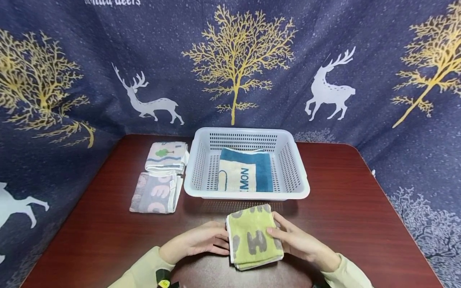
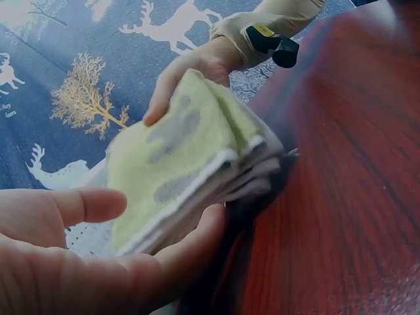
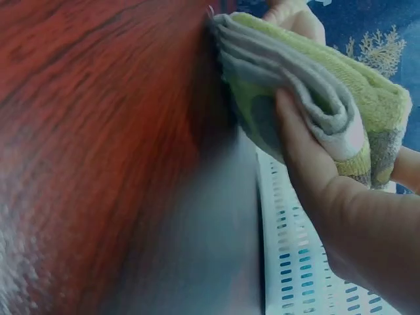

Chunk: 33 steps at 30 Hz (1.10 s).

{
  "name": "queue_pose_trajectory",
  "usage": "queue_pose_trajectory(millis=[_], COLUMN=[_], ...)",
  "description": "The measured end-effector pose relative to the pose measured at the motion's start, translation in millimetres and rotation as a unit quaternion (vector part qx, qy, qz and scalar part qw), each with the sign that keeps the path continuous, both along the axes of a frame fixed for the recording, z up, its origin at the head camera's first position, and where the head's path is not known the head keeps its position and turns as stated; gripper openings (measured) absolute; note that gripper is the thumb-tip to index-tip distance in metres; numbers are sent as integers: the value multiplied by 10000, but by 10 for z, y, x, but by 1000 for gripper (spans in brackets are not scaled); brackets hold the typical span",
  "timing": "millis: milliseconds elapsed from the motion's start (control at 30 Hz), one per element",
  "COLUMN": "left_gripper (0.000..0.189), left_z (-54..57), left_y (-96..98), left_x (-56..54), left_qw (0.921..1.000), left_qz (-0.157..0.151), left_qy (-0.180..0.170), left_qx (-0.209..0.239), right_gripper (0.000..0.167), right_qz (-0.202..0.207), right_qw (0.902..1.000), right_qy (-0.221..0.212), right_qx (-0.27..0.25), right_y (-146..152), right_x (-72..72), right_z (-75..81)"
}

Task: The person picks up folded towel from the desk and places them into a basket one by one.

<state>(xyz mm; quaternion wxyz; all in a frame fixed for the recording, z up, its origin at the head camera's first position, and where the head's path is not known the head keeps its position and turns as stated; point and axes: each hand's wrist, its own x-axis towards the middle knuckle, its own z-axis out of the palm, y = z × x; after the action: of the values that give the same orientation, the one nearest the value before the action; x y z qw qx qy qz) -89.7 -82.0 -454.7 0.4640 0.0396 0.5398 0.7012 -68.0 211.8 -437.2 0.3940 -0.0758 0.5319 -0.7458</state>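
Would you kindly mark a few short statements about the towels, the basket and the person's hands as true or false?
1. The right hand grips the green towel. True.
2. The green towel is spread out flat. False: it is folded into a thick stack.
3. The blue-and-white towel lies in the basket. True.
4. Nothing lies left of the basket. False: in the head view, the tree towel and the pink-lettered towel do.
5. The left hand is inside the basket. False: it is at the green towel's left side.
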Motion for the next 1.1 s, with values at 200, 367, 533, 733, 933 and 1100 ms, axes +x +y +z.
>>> queue_pose_trajectory(millis=[200,367,533,733,933,1100], left_gripper=[44,50,53,51,57,59], left_z=[0,26,49,66,103,144], left_y=[21,18,18,30,37,41], left_x=[23,29,28,37,77,133], left_qw=[9998,9991,9969,9962,9962,9947], left_qz=[-123,-309,-430,-240,-89,-511], left_qy=[133,182,102,88,174,299], left_qx=[15,229,648,829,849,838], right_gripper=[82,68,60,50,47,55], right_qz=[-104,65,131,116,56,-88], right_qw=[9998,9982,9946,9915,9923,9969], right_qy=[-71,-89,-129,-184,-142,-35], right_qx=[-128,-590,-1022,-1280,-1230,-777], right_y=[10,18,27,19,-8,-54], right_x=[31,35,43,43,48,65], right_z=[90,119,119,108,116,133])
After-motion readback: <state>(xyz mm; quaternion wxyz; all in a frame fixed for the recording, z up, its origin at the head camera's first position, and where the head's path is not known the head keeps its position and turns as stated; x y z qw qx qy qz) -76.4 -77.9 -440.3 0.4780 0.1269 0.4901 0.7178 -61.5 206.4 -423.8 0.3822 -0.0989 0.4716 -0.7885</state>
